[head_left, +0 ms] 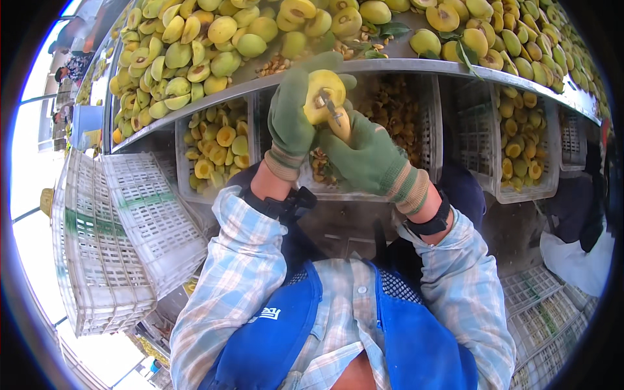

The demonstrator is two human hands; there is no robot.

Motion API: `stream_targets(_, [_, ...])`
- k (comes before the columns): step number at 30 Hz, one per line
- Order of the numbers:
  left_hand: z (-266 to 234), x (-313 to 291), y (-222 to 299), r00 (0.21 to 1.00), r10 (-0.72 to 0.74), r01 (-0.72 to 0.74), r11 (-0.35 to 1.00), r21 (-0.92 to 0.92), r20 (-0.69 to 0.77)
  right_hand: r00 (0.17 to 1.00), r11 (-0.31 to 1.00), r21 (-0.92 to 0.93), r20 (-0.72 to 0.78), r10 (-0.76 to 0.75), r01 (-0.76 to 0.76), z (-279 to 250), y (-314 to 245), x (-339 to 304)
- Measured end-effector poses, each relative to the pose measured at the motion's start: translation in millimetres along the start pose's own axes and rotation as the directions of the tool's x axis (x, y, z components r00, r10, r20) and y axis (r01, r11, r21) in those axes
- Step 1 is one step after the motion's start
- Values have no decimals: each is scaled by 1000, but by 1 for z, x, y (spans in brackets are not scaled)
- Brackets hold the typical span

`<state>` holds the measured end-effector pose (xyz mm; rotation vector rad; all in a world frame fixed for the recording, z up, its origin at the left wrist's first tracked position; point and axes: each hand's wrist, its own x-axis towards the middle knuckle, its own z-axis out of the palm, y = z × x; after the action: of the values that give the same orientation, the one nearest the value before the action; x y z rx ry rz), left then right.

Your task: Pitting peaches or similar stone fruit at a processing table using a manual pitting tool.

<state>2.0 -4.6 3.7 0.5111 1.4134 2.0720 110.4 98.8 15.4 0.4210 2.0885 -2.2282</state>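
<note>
My left hand (290, 117), in a green knit glove, is closed around a yellow peach half (318, 88), its cut face turned up. My right hand (364, 153), gloved the same way, grips the wooden handle (340, 123) of a small pitting knife. The knife's metal tip (327, 99) is against the middle of the cut face, at the dark pit hollow. Both hands meet just in front of the metal table edge. The right fingertips are partly hidden behind the handle.
Heaps of halved peaches (175, 55) cover the metal table (396, 64), with loose pits and leaves among them. Below its edge stand plastic crates, one with peach halves (221, 146), another with brown pits and scraps (396, 110). Stacked white crates (97, 240) lean at left.
</note>
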Motion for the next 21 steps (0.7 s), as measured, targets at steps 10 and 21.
stream_targets(10, [-16, 9, 11, 956, -176, 176, 984, 22, 234, 790, 637, -479, 255, -558, 604, -11, 39, 7])
stream_targets(21, [-4, 0, 3, 999, 1, -9, 987, 158, 51, 958, 927, 272, 197, 208, -258, -6, -29, -9])
